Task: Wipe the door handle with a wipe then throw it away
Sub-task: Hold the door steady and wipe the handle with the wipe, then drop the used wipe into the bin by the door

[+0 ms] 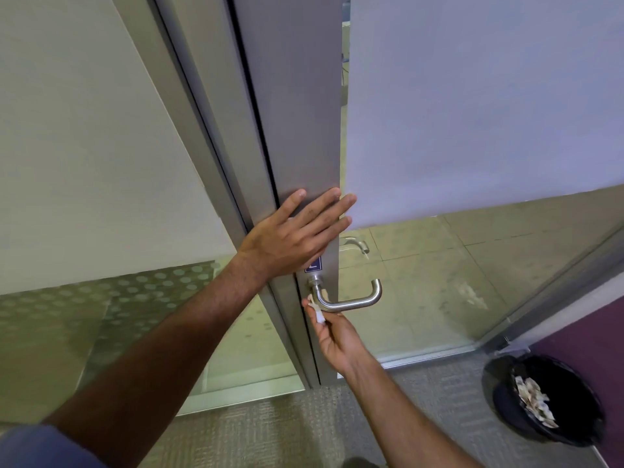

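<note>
A brushed-steel lever door handle (351,300) sticks out from the grey metal stile of a glass door (297,113). My right hand (337,339) is just below the handle's left bend and pinches a small crumpled white wipe (318,314) against its underside. My left hand (297,236) lies flat on the door stile above the handle, fingers spread, holding nothing. A black waste bin (506,400) with crumpled papers inside stands on the floor at the lower right.
The door's frosted glass panel (472,96) fills the upper right; clear glass below it shows a tiled floor and the outer handle (354,244). A fixed frosted panel (84,130) is at left. Grey carpet (270,434) lies underfoot.
</note>
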